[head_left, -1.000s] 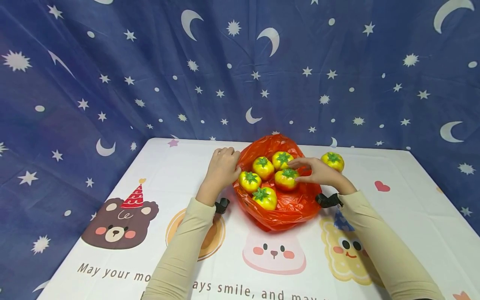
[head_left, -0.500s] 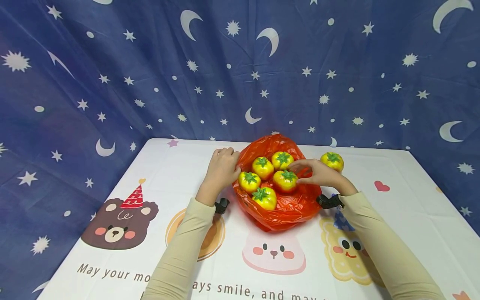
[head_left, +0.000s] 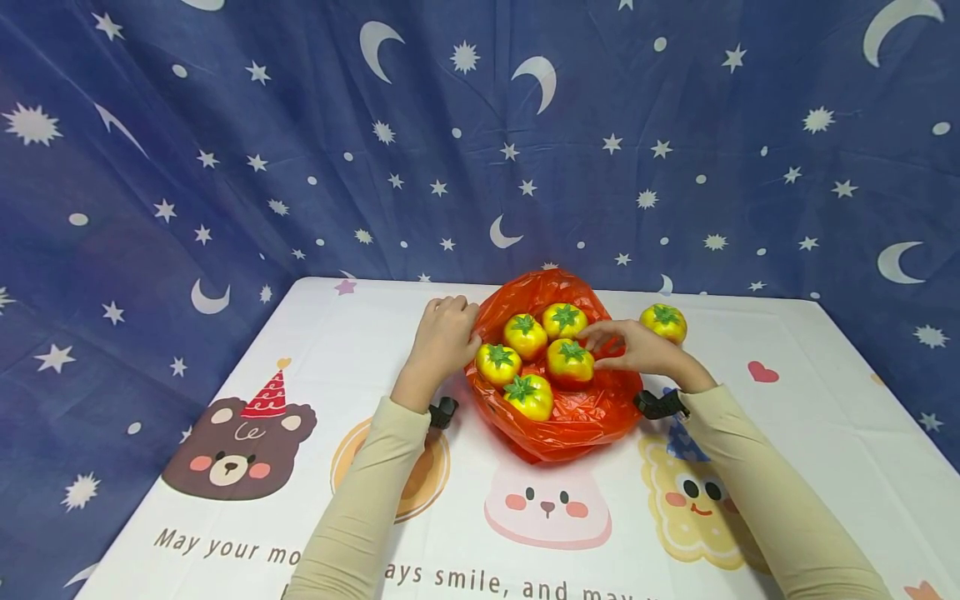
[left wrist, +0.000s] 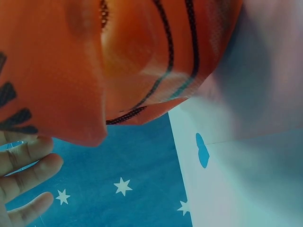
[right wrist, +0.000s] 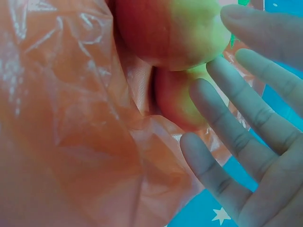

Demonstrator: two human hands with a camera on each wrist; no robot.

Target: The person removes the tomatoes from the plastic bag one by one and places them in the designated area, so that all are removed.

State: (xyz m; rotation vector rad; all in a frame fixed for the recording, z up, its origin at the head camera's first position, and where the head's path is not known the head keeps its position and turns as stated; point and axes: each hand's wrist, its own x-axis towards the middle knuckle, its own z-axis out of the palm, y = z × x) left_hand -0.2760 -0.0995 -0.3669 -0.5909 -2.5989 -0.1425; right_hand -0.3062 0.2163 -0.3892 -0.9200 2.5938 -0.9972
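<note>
In the head view, a red plastic bag (head_left: 592, 408) lies with its mouth wide, holding several yellow-red tomatoes with green leafy tops. My left hand (head_left: 444, 333) pinches the bag's left rim; in the left wrist view the bag hides its thumb, and some fingers (left wrist: 33, 163) show below the plastic. Over the right side of the bag, my right hand (head_left: 637, 346) has its fingers spread beside the rightmost tomato (head_left: 570, 364). The right wrist view shows the thumb and straight fingers (right wrist: 241, 109) close to two tomatoes (right wrist: 165, 33), gripping neither.
One more tomato (head_left: 663, 324) sits outside the bag, behind my right hand. A white printed cloth (head_left: 247, 533) covers the table. Right behind its far edge hangs a blue curtain (head_left: 420, 208) with stars and moons.
The rightmost tomato in the bag has shifted slightly left and down, and my right hand's fingers have loosened from it. My left hand stays at the bag's rim.
</note>
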